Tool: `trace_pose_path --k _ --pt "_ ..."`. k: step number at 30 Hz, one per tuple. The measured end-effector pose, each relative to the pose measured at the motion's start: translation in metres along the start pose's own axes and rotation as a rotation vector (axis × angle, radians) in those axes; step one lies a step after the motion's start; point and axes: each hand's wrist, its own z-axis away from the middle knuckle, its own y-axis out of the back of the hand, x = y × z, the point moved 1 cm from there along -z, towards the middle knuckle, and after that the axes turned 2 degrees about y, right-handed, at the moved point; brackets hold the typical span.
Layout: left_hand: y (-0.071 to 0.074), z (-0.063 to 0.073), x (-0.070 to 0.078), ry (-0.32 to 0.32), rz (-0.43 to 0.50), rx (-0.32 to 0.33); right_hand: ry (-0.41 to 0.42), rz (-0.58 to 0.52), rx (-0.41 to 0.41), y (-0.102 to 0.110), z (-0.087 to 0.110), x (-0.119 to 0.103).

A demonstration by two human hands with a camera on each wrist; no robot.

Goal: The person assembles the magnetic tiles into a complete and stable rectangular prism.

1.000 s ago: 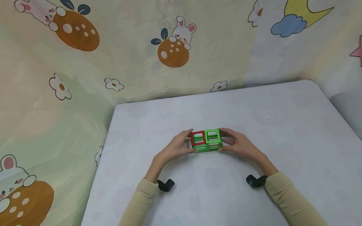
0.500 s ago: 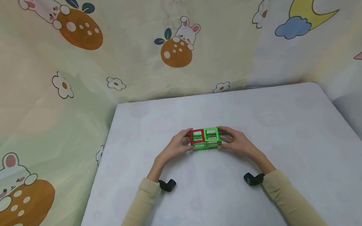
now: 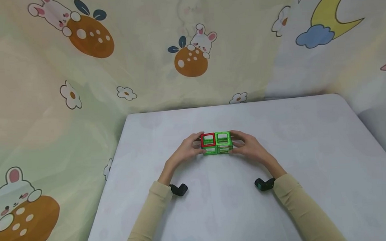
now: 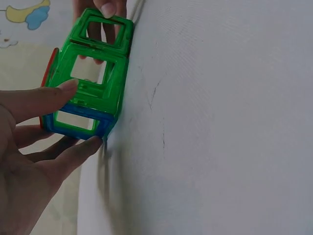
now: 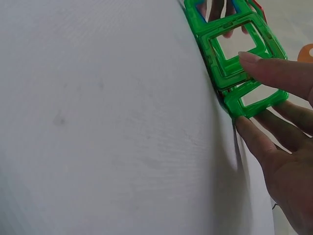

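Observation:
A two-cube block of magnetic tiles (image 3: 216, 145) lies on its long side across the table. Its top has a red square frame (image 3: 201, 140) on the left and a green one on the right. My left hand (image 3: 185, 151) grips the left end, thumb on the near green face, fingers around the end and behind. In the left wrist view a blue tile (image 4: 73, 131) closes that end. My right hand (image 3: 250, 146) holds the opposite end likewise, thumb against the near face. A green tile (image 5: 268, 102) forms the end there. The block's underside is hidden.
A white-covered table (image 3: 236, 212) spreads out around the hands. Behind it and to the left hangs a printed cloth (image 3: 144, 40) with rabbits, flowers and a moon. Black wrist cameras (image 3: 179, 189) jut out inside both sleeves.
Both hands have shifted the tile block a little toward the table's far edge, keeping hold of its two ends. The head view has tilted slightly upward.

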Motion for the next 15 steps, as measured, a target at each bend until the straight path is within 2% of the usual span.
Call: trace_pose_path --k 13,15 --pt "-0.0008 -0.0005 -0.0028 0.038 0.118 0.010 -0.008 -0.033 -0.045 -0.0001 -0.0039 -0.0026" --pt "-0.0022 0.0011 -0.0019 0.046 0.127 0.024 -0.002 0.004 -0.041 -0.0003 -0.0020 -0.0041"
